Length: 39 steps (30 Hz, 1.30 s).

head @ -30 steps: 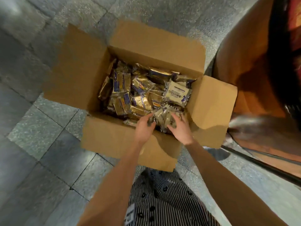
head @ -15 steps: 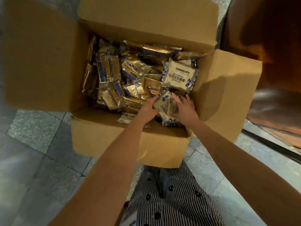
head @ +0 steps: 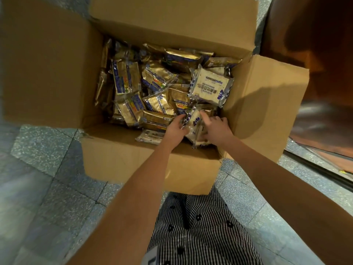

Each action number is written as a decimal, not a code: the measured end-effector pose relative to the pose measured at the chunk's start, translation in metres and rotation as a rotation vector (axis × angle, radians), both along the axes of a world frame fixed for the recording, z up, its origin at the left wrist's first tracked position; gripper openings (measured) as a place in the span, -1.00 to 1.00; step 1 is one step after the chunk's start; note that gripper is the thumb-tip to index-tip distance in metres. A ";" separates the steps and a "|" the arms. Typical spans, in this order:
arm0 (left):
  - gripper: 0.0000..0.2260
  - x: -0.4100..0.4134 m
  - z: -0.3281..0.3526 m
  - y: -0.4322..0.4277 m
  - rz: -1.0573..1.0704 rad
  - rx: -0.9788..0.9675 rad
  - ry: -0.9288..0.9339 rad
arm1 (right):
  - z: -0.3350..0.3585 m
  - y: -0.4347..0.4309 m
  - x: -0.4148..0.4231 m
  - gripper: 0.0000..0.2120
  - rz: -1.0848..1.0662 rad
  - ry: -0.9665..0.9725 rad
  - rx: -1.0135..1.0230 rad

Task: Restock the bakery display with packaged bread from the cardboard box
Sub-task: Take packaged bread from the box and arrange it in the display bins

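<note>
Open cardboard box (head: 133, 155) standing on the tiled floor (head: 47, 169), filled with gold-wrapped bread packets (head: 126, 79); one pale packet (head: 210, 87) lies face up against the right wall. At the near right corner the left hand (head: 176, 128) and the right hand (head: 218, 129) meet on a bunch of pale packets (head: 193, 122) still inside the box. The left fingers curl round its left edge, gripping; the right index finger lies straight along its top while the thumb pinches in from below.
</note>
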<state>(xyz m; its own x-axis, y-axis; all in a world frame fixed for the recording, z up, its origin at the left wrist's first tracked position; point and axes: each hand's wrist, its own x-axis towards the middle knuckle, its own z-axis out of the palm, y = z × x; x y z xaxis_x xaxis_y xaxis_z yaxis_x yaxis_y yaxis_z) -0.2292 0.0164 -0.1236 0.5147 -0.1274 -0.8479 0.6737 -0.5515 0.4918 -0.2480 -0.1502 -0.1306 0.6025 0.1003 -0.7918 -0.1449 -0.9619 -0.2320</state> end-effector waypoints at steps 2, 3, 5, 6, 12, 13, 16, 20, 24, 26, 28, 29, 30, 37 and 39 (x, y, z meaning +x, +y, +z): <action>-0.48 -0.004 0.007 0.006 0.034 0.011 -0.037 | 0.005 -0.006 -0.001 -0.22 0.006 0.005 0.037; -0.49 -0.006 0.012 0.010 0.066 0.022 -0.053 | 0.010 -0.009 0.000 -0.27 -0.015 -0.002 0.059; -0.52 -0.007 0.024 0.019 0.155 0.044 -0.072 | 0.023 -0.009 0.003 -0.33 -0.058 -0.042 0.094; -0.52 -0.007 0.031 0.024 0.198 0.041 -0.088 | 0.032 -0.008 0.005 -0.34 -0.066 -0.060 0.113; -0.54 -0.016 0.078 0.061 0.425 0.066 -0.233 | 0.093 0.013 0.005 -0.41 -0.307 -0.213 0.274; -0.54 -0.020 0.084 0.069 0.464 0.063 -0.268 | 0.101 0.018 0.005 -0.42 -0.370 -0.225 0.295; -0.53 -0.041 0.105 0.094 0.601 0.024 -0.325 | 0.125 0.040 0.005 -0.41 -0.577 -0.264 0.391; -0.53 -0.087 0.134 0.128 0.825 -0.036 -0.396 | 0.155 0.075 -0.008 -0.46 -0.714 -0.303 0.527; -0.47 -0.154 0.169 0.157 1.074 0.007 -0.530 | 0.180 0.122 -0.029 -0.40 -0.693 -0.238 0.649; -0.43 -0.195 0.183 0.169 1.182 0.043 -0.591 | 0.194 0.146 -0.048 -0.34 -0.612 -0.210 0.698; -0.42 -0.239 0.196 0.180 1.277 0.078 -0.658 | 0.207 0.166 -0.072 -0.27 -0.515 -0.203 0.763; -0.42 -0.262 0.202 0.185 1.323 0.091 -0.689 | 0.213 0.175 -0.084 -0.23 -0.477 -0.197 0.796; -0.43 -0.287 0.210 0.188 1.365 0.109 -0.717 | 0.221 0.184 -0.099 -0.19 -0.440 -0.192 0.822; -0.51 -0.465 0.256 0.166 1.695 0.147 -0.850 | 0.265 0.225 -0.237 -0.20 -0.139 -0.238 1.056; -0.57 -0.521 0.261 0.151 1.798 0.169 -0.828 | 0.269 0.229 -0.281 -0.36 -0.025 -0.186 1.063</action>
